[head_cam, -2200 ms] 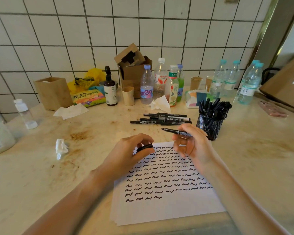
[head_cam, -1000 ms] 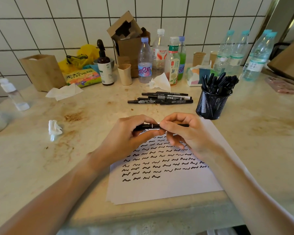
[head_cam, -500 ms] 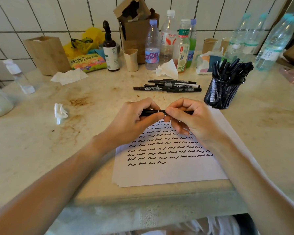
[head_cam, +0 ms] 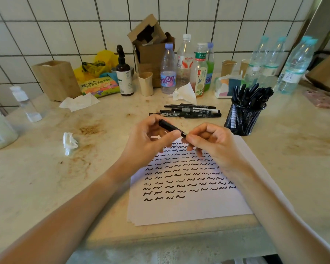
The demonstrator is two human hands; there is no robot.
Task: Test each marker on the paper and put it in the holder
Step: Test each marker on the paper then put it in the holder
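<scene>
Both hands hold one black marker (head_cam: 170,127) above the top of the white paper (head_cam: 189,206), which is covered in rows of black squiggles. My left hand (head_cam: 151,141) grips the marker's left part, fingers curled round it. My right hand (head_cam: 211,143) pinches its right end between thumb and forefinger. The marker tilts, its left end higher. Several more black markers (head_cam: 191,111) lie side by side on the counter behind the hands. The black mesh holder (head_cam: 242,119), full of markers, stands to the right of them.
Bottles (head_cam: 185,63), a paper cup (head_cam: 145,83), a cardboard box (head_cam: 151,46), a pump bottle (head_cam: 124,73) and a wooden box (head_cam: 57,79) line the tiled wall. Crumpled tissues (head_cam: 70,142) lie on the stained counter at left. The counter edge runs just below the paper.
The cap in my left hand and the marker in my right came together. The marker, earlier level between both hands, now tilts with its left end raised. The camera view shifted.
</scene>
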